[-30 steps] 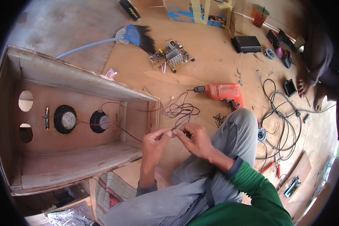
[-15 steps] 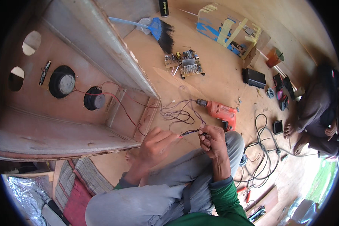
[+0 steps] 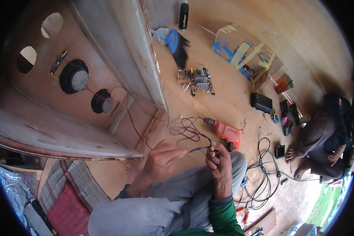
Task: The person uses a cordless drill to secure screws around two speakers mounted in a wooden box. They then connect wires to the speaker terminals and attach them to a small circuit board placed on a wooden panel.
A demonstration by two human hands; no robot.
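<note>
My left hand (image 3: 160, 159) is closed, its fingertips pinching the red end of a wire. In the pinch of my right hand (image 3: 219, 161), which is also closed, is a bundle of thin dark wires (image 3: 200, 149) that stretches between the two hands. From there the wires run up into loose loops (image 3: 188, 129) on the floor. A red wire (image 3: 137, 129) leads from the speakers, a larger one (image 3: 74, 76) and a smaller one (image 3: 102, 101), down to near my left hand. Both are set in a wooden speaker box (image 3: 118, 70). What exactly lies under my fingertips is hidden.
An orange-red drill (image 3: 227, 132) lies just beyond my right hand. Further off are a circuit board with heatsinks (image 3: 201, 83), a blue broom (image 3: 173, 41) and a taped cardboard box (image 3: 244, 55). A black cable (image 3: 259, 177) coils at right. Another person (image 3: 326, 129) sits far right.
The view has shifted, so the box and floor things appear lower and the drill a little further left. Both hands keep their pinch on the wires, with little movement between them.
</note>
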